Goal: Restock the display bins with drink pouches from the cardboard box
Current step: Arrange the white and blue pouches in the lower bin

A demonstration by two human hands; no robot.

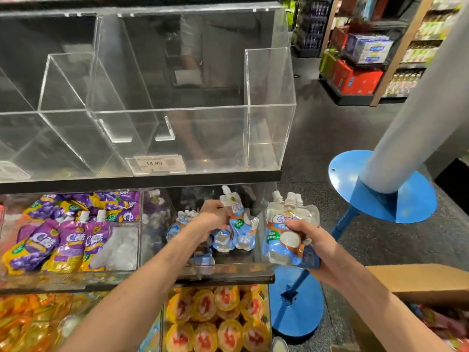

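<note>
Mid-restock, placing phase. Landmark: the clear acrylic display bin on the middle shelf, right-hand compartment. My left hand is inside it, over its centre. The fingers are curled and pinched on one blue-and-white spouted drink pouch, held upright with the spout up and its foot down among the loose row of matching pouches on the bin floor. My right hand hangs just outside the bin's right wall, thumb and fingers clamped round the lower half of a bundle of blue-and-white drink pouches. At least three spouts show; exact count unclear. The brown cardboard box sits right of the bin and lower, only its edge in view. Left of the bin, across the divider, purple-and-yellow grape pouches fill the neighbouring compartment. Judgement: the bin looks thinly stocked, so the job is well short of done. Next move as I read it: release the single pouch so it stands against the row, then feed one across from the bundle. Risk: the row leans, and a careless release may tip it.
</note>
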